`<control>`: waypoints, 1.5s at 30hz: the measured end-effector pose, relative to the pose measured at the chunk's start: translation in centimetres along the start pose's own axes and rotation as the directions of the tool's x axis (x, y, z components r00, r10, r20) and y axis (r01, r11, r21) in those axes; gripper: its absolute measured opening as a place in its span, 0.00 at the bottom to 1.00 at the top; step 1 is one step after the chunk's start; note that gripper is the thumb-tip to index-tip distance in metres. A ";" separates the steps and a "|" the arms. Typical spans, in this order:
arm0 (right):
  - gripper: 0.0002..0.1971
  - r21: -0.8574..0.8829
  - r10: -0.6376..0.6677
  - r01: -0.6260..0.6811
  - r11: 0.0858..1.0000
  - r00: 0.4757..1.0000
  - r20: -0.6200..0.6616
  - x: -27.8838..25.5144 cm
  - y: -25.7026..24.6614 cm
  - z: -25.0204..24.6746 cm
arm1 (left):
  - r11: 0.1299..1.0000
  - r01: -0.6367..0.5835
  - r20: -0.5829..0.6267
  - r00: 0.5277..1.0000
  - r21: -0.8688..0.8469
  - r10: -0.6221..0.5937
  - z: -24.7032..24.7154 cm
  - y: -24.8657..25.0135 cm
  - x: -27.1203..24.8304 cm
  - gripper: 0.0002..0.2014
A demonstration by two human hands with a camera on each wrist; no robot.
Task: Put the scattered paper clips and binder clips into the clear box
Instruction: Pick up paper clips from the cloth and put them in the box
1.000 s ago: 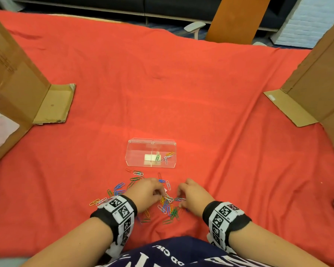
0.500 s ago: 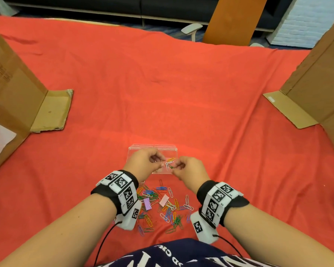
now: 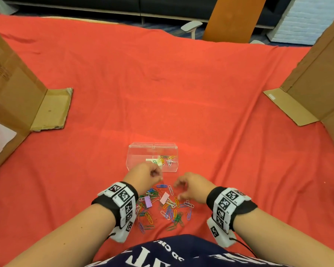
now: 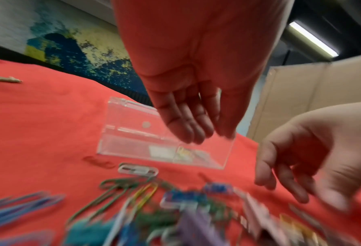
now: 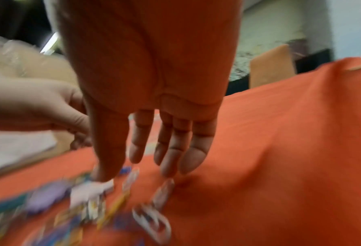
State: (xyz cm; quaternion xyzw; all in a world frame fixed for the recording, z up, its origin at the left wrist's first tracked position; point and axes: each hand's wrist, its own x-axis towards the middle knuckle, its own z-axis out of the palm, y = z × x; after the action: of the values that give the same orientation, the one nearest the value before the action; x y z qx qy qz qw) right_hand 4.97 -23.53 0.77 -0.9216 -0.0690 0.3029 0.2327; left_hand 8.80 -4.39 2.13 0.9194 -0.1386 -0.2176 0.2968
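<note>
Item: clear box [image 3: 152,157], lidless, standing on the red cloth [image 3: 162,83] in front of the person. Contents: a small cluster of coloured paper clips [image 3: 167,159] gathered at its right end, with a pale slip beside them.

Item: scattered paper clips [image 3: 170,211], many colours, lying loose on the cloth just nearer the person than the box, between the two wrists. Mixed among them: one purple binder clip [image 3: 148,201] and one pink binder clip [image 3: 164,197], side by side near the middle of the heap.

Item: left hand [image 3: 146,175], above the far left edge of the heap, just short of the box's near wall. The left wrist view shows its fingers [image 4: 186,123] extended and relaxed, holding nothing.

Item: right hand [image 3: 193,186], above the far right edge of the heap, apart from the left hand. The right wrist view, though blurred, shows its fingers [image 5: 171,149] straight and pointing down at the clips, empty; whether the tips touch anything cannot be told.

Surroundings: cardboard panel [image 3: 12,89] at the left, cardboard panel [image 3: 316,79] at the right. Each wrist wears a black band with printed markers.
</note>
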 end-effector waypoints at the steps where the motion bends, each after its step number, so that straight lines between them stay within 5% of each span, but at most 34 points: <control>1: 0.26 -0.069 -0.008 0.011 0.998 0.999 0.045 -0.4 0.3 0.7 | 0.998 -0.005 0.058 0.998 0.060 0.001 0.4 -0.5 -0.4 0.05; 5: 0.26 -0.108 -0.011 0.017 0.994 0.999 0.053 -1.1 0.7 2.5 | 0.969 -0.012 0.189 0.981 0.248 -0.036 1.9 -2.0 -1.5 0.18; 11: 0.07 -0.087 0.006 -0.001 0.996 0.998 0.057 -1.5 0.7 2.7 | 0.980 0.043 0.110 0.992 0.197 -0.066 3.0 -1.6 -1.8 0.12; 16: 0.04 -0.131 0.015 -0.009 0.991 0.999 0.050 -1.6 0.6 3.0 | 0.984 0.050 0.128 0.989 0.171 -0.072 2.7 -1.6 -1.6 0.07; 19: 0.13 -0.120 0.003 0.003 0.993 0.999 0.046 -1.4 0.4 3.1 | 0.990 0.086 0.141 0.985 0.115 -0.102 1.9 -1.5 -1.4 0.05; 28: 0.07 0.311 0.010 0.111 0.944 0.932 -0.363 0.0 -2.9 -2.1 | 0.990 0.005 -0.095 0.995 -0.142 -0.019 -1.2 0.8 0.4 0.05; 37: 0.10 0.243 0.032 0.086 0.966 0.895 -0.445 1.4 -4.5 -4.0 | 0.980 -0.021 -0.195 0.981 -0.196 -0.018 -2.4 1.9 2.7 0.05; 41: 0.12 0.132 -0.067 0.121 0.984 0.932 -0.356 1.0 -4.0 -2.8 | 0.993 -0.039 -0.157 0.987 -0.113 0.021 -1.7 0.9 1.8 0.06; 45: 0.22 -0.078 -0.172 0.168 0.983 0.984 -0.045 1.5 -3.0 -0.1 | 1.000 0.001 0.019 1.000 0.018 -0.001 0.1 -1.2 0.2 0.09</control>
State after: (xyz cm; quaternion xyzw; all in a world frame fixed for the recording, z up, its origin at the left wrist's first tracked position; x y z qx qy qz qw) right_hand 6.33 -20.54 1.47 -0.9278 -0.1526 0.2554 0.2250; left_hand 9.11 -3.59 1.28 0.9201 -0.1428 -0.2252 0.2870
